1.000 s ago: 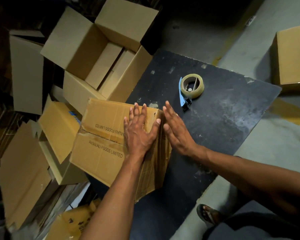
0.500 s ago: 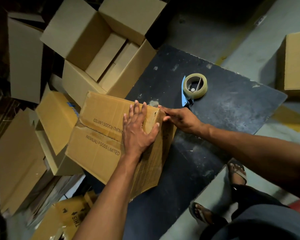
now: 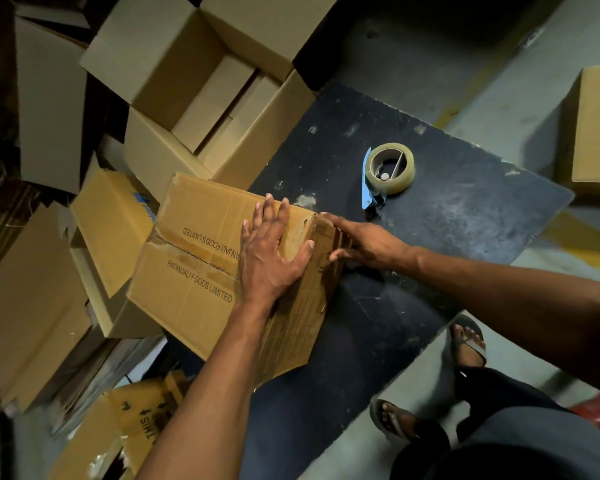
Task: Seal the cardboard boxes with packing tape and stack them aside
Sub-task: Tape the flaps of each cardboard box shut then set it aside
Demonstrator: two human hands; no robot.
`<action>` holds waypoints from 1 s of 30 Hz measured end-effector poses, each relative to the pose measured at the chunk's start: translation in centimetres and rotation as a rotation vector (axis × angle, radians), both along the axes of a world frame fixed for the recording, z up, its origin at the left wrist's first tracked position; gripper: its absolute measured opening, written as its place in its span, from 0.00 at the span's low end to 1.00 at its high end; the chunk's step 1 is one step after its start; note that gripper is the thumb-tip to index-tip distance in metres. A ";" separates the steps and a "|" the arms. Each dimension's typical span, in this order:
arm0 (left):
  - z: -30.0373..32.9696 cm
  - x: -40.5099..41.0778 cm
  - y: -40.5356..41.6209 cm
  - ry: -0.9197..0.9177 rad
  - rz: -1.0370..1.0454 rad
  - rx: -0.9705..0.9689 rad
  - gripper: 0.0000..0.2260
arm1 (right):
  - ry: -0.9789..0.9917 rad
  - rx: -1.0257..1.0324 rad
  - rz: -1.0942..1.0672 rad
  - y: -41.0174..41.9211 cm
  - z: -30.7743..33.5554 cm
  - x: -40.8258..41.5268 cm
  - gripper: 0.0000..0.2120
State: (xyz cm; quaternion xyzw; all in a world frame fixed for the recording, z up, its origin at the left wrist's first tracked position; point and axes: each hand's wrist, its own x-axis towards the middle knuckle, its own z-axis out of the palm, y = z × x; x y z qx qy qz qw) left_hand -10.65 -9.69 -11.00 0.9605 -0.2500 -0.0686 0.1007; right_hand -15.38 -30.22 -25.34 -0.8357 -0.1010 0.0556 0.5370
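Grey concrete floor carries a dark scuffed board [image 3: 440, 237], bare on its far and right parts around one tape dispenser [image 3: 388, 173]. One printed cardboard box [image 3: 194, 268] overhangs the board's left edge beside loose cartons [image 3: 201, 81]. Left hand [image 3: 267, 258] presses flat with spread fingers on its top; right hand [image 3: 364, 242] lies extended against its taped side, gripping nothing.

Quick tally: there was one printed box [image 3: 201, 271] under two hands, the left hand [image 3: 269, 254] and the right hand [image 3: 368, 240], and one tape dispenser [image 3: 388, 171] sat on the one dark bench [image 3: 465, 216]. I counted one open box [image 3: 201, 81] behind it, one more box [image 3: 596, 126] off at the right edge, plus a loose pile of flattened cartons [image 3: 39, 289] on the left that I couldn't count properly. Also two sandalled feet, one [image 3: 468, 341] and another [image 3: 392, 419].
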 end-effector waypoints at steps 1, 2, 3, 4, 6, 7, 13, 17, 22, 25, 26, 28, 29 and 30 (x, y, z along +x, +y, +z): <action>0.1 0.0 0.0 0.015 0.005 -0.022 0.39 | 0.028 -0.055 -0.017 0.0 -0.5 -0.9 0.45; 0.4 -0.1 0.0 0.031 0.016 -0.067 0.39 | 0.029 -0.095 -0.067 0.2 -0.7 -2.0 0.48; 0.8 -0.3 0.0 0.047 0.034 -0.132 0.37 | 0.000 -0.119 -0.135 0.7 -0.5 -3.1 0.49; 1.3 -0.5 0.1 0.057 0.058 -0.202 0.34 | -0.042 -0.130 -0.202 1.3 0.1 -4.4 0.48; 2.8 -1.5 1.2 0.029 0.091 -0.291 0.26 | -0.148 -0.122 -0.298 3.0 1.9 -6.8 0.46; 3.5 -2.3 2.3 0.000 0.095 -0.302 0.23 | -0.217 -0.118 -0.319 4.1 2.8 -7.9 0.45; 5.3 -10.2 15.2 -0.118 0.124 -0.286 0.19 | -0.615 -0.321 -0.134 10.7 7.5 -10.5 0.41; 3.3 -14.1 22.6 -0.024 -0.059 -0.103 0.32 | -0.635 -0.580 0.018 14.8 9.3 -9.8 0.50; -0.8 -15.7 22.7 -0.102 0.035 -0.160 0.39 | -0.594 -0.777 0.037 17.8 8.1 -9.6 0.48; -1.1 -16.1 21.7 -0.134 0.129 -0.282 0.38 | -0.639 -0.798 0.024 17.7 7.4 -9.7 0.41; -1.0 -16.3 21.6 -0.139 0.129 -0.296 0.37 | -0.644 -0.808 0.023 17.7 7.5 -9.7 0.40; -0.9 -16.3 21.8 -0.112 0.135 -0.315 0.34 | -0.651 -0.832 0.022 17.6 7.9 -9.6 0.38; -0.8 -16.2 21.9 -0.083 0.150 -0.340 0.33 | -0.656 -0.841 0.023 17.5 8.0 -9.7 0.37; -0.6 -16.1 22.0 -0.055 0.175 -0.382 0.32 | -0.658 -0.842 0.024 17.4 8.3 -9.7 0.35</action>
